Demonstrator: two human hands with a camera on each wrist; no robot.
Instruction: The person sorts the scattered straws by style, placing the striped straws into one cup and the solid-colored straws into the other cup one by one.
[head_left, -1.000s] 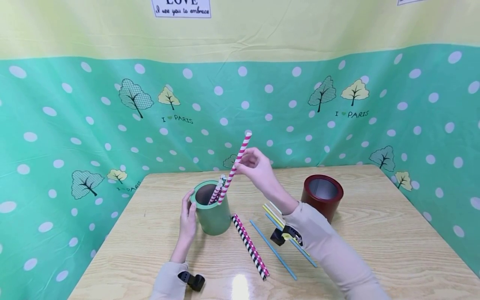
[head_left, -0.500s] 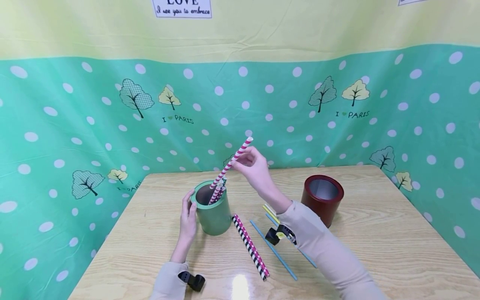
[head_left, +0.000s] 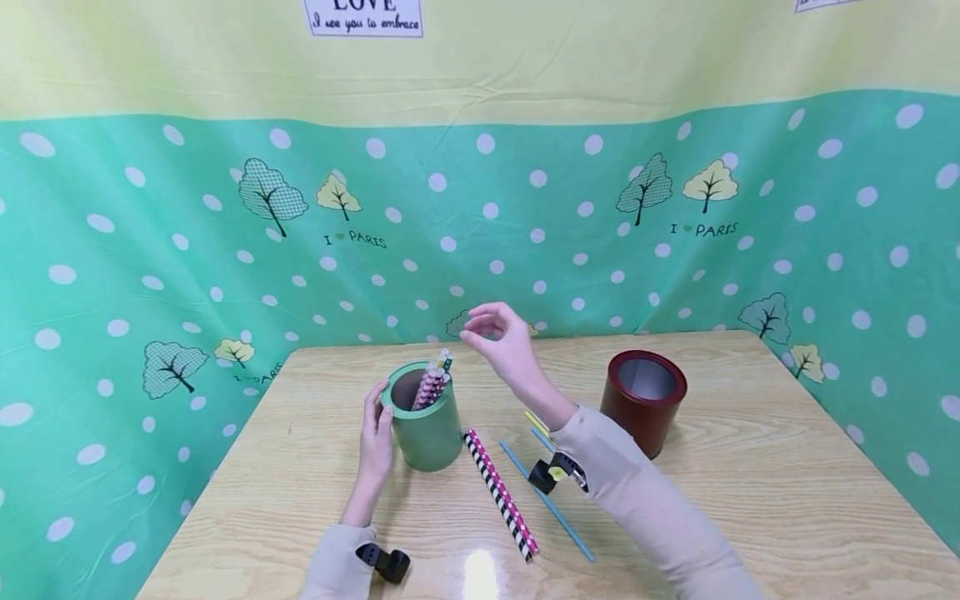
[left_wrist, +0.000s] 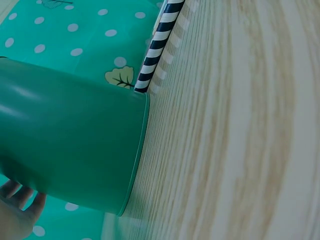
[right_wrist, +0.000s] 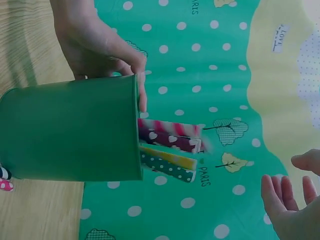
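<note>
On the table stands an upright green can [head_left: 427, 437]. Several patterned paper straws [head_left: 430, 390] lean inside it, their ends poking above the rim. My left hand [head_left: 377, 433] holds the can's left side, fingertips at the rim; in the right wrist view one finger of that hand [right_wrist: 100, 47] reaches over the rim. Up and to the right of the straws, my right hand [head_left: 504, 337] hovers in the air with nothing in it, thumb and fingertips apart. In the right wrist view, a striped pink straw [right_wrist: 175, 129] among the others looks blurred.
Right of the can lie a black-and-white striped straw [head_left: 498, 497] and a pink dotted straw [head_left: 510, 500]. Thin blue [head_left: 551, 504] and yellow sticks [head_left: 535, 422] lie farther right, partly under my right forearm. A dark red can [head_left: 641, 408] stands at the right.
The pink-and-white striped straw that my right hand pinched was tilted over the green can, then let go into it. My left hand has stayed on the can.
</note>
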